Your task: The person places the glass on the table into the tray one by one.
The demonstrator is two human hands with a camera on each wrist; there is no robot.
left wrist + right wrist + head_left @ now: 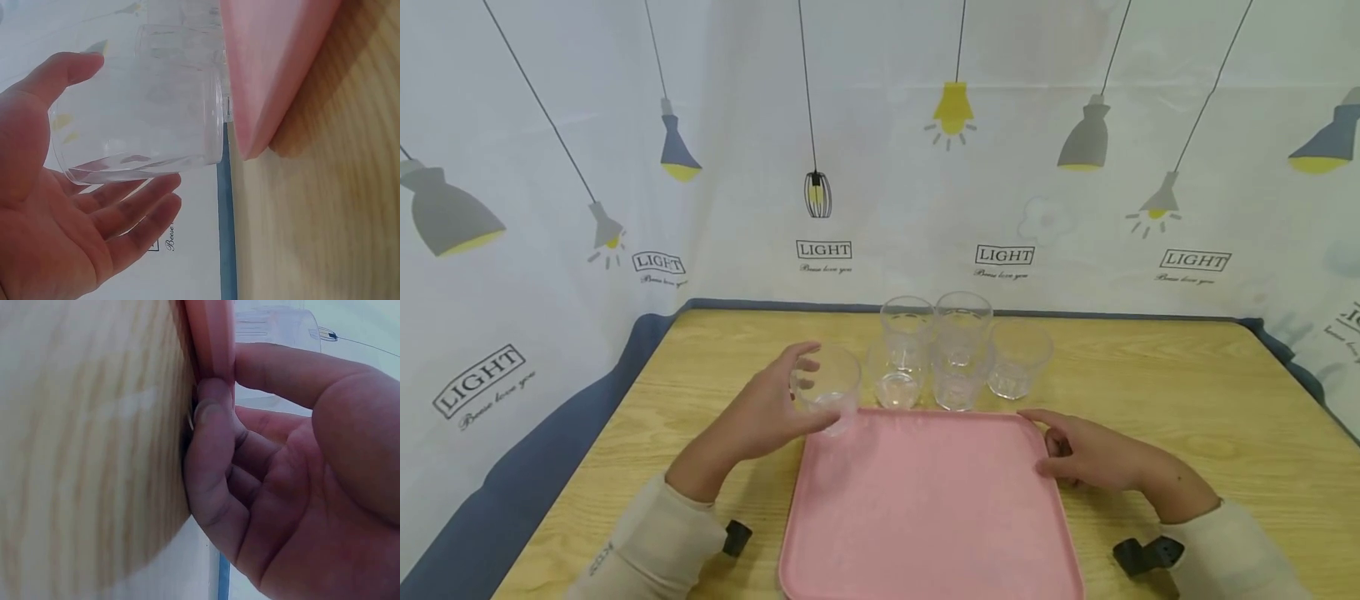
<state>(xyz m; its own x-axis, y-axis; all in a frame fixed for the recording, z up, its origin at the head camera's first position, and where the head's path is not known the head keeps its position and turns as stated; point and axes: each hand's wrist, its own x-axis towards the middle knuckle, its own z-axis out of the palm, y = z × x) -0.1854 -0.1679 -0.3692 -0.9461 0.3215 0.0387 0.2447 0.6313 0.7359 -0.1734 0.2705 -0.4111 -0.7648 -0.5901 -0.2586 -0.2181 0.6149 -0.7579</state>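
Note:
A clear cup (827, 387) stands upright between the thumb and fingers of my left hand (775, 400), at the far left corner of a pink tray (936, 508). In the left wrist view, the thumb lies along one side of this cup (144, 112) and the fingers along the other. Its base is close to the tray's rim (240, 119). My right hand (1101, 454) grips the tray's right edge near the far corner. The right wrist view has its thumb on the upper side of the rim (215, 337) and curled fingers (212, 450) at the underside.
Several more clear cups (955, 383) stand close together just beyond the tray's far edge. All of this is on a wood-grain table (1180, 375). Behind it hangs a white curtain (895, 167) printed with lamps.

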